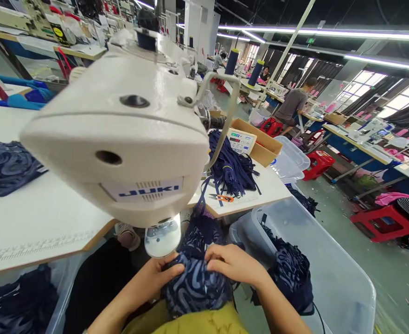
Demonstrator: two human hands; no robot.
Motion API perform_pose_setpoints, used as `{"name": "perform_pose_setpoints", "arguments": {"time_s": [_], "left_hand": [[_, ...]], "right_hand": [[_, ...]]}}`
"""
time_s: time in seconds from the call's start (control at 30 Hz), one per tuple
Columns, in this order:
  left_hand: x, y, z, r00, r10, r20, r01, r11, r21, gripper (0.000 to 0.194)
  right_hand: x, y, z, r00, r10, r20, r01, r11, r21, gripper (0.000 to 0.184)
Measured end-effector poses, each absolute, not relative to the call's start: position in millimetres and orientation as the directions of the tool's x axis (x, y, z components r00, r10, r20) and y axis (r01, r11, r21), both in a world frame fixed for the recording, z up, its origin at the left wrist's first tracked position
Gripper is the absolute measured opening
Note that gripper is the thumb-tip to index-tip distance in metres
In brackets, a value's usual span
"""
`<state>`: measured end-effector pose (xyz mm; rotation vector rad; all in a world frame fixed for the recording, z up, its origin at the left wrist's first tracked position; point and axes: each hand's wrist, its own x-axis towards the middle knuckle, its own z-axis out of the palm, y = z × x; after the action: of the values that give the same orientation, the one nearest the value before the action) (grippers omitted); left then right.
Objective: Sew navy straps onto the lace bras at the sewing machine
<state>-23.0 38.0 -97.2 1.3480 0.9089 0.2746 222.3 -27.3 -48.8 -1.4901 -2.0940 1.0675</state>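
A navy fabric piece with a swirling blue pattern (pixel 197 287) hangs in front of my lap, below the sewing machine (pixel 128 120) marked JUKI. My left hand (pixel 159 276) pinches its left side between thumb and fingers. On the opposite side, my right hand (pixel 234 264) grips the upper right of the same piece with bent fingers. Just above my left hand is the white end of the machine's arm (pixel 163 237). Dark straps or ribbon run up from the fabric toward the table edge. My fingertips are partly hidden in the folds.
A bundle of navy straps (pixel 230 162) and orange-handled thread snips (pixel 221 197) lie on the table at the right. Beside me stands a clear plastic bin (pixel 343 273) with patterned garments (pixel 291 269). More patterned fabric (pixel 8 167) lies at the left. A person (pixel 293 102) works farther back.
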Motion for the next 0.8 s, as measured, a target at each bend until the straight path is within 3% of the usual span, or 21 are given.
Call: {"name": "perform_pose_setpoints", "arguments": {"time_s": [0.1, 0.17, 0.33, 0.43, 0.5, 0.57, 0.67, 0.8], "left_hand": [[-27, 32, -73, 0.660, 0.679, -0.321, 0.306, 0.147, 0.941, 0.051], [-28, 28, -66, 0.652, 0.710, -0.266, 0.338, 0.042, 0.940, 0.050], [-38, 22, -66, 0.597, 0.775, -0.209, 0.375, -0.040, 0.926, 0.052], [-56, 22, -51, 0.682, 0.662, -0.311, 0.422, -0.010, 0.906, 0.040], [-70, 24, -37, 0.709, 0.602, -0.368, 0.465, -0.005, 0.885, 0.035], [-84, 27, -25, 0.674, 0.648, -0.354, 0.510, -0.062, 0.858, 0.035], [-104, 32, -17, 0.606, 0.759, -0.237, 0.563, -0.199, 0.802, 0.032], [-122, 32, -18, 0.514, 0.820, -0.252, 0.611, -0.143, 0.779, 0.037]], "right_hand": [[206, -22, -46, -0.444, 0.893, -0.075, 0.576, 0.220, -0.788, 0.047], [191, -15, -48, -0.448, 0.892, -0.062, 0.469, 0.175, -0.866, 0.046], [182, -5, -45, -0.212, 0.964, -0.158, 0.309, -0.087, -0.947, 0.033], [193, -5, -35, -0.102, 0.979, -0.175, 0.070, -0.168, -0.983, 0.035], [199, -6, -27, -0.068, 0.978, -0.195, -0.105, -0.201, -0.974, 0.035], [200, -7, -21, -0.060, 0.978, -0.202, -0.210, -0.210, -0.955, 0.033], [197, -8, -18, -0.042, 0.978, -0.203, -0.278, -0.207, -0.938, 0.030], [192, -8, -20, -0.042, 0.974, -0.224, -0.337, -0.225, -0.914, 0.030]]}}
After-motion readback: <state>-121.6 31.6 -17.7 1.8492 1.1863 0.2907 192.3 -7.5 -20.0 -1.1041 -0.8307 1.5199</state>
